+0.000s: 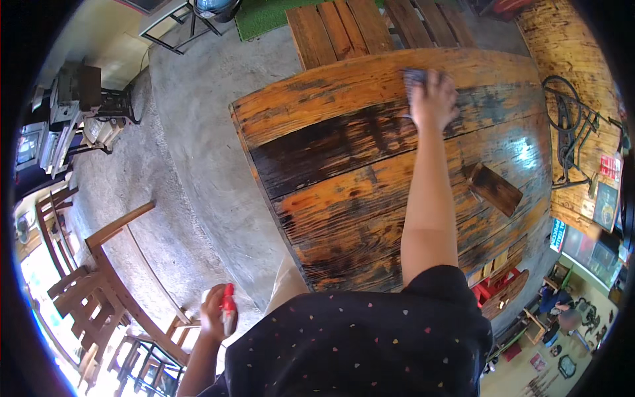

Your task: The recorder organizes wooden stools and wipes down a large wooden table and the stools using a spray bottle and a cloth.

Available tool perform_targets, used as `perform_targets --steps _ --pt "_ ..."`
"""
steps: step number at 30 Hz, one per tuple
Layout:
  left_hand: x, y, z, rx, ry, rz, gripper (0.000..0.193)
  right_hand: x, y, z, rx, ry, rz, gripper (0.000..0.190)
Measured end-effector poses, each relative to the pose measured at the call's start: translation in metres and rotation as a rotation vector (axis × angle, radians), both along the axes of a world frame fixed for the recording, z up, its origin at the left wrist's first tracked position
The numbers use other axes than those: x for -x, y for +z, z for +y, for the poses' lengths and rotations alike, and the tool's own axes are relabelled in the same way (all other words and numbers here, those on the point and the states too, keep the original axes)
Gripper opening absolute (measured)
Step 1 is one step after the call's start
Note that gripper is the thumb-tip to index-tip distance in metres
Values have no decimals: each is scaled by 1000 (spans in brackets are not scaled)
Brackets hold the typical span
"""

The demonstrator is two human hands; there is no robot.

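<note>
My right hand (434, 101) is stretched over the far part of a wooden plank table (347, 198), its palm down on a dark patterned cloth (414, 82). The cloth lies flat against the tabletop and shows at the left of the fingers. Low at the left, off the table, my left hand (214, 315) grips a bottle with a red spray head (228, 300); most of the bottle is hidden by the fingers or blurred. A dark wooden block (495, 189) sits on the table to the right of my right forearm.
Wooden slatted seating (337, 32) adjoins the table's far edge. A wooden chair (106, 278) stands at the lower left. Stacked equipment (74, 109) lies along the left wall. A bicycle frame (565, 129) is beyond the table's right end. Another person (558, 302) is at the far lower right.
</note>
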State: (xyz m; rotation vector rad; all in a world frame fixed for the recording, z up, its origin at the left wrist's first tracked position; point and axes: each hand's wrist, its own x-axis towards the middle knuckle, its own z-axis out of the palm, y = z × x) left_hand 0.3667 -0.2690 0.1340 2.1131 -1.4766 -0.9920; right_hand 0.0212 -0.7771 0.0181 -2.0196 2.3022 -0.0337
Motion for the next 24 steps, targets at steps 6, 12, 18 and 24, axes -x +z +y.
perform_targets --steps 6,12,18,24 --pt "20 -10 3 36 211 -14 43 -134 2 45 191 118 10 68" --pt "52 5 -24 -194 145 145 46 -204 -33 210 23 830 -390 60" --pt "35 12 5 -156 50 21 45 22 65 143 -152 137 -121 54" --pt "57 17 2 -185 -47 -35 42 40 13 160 -71 6 -25 59"
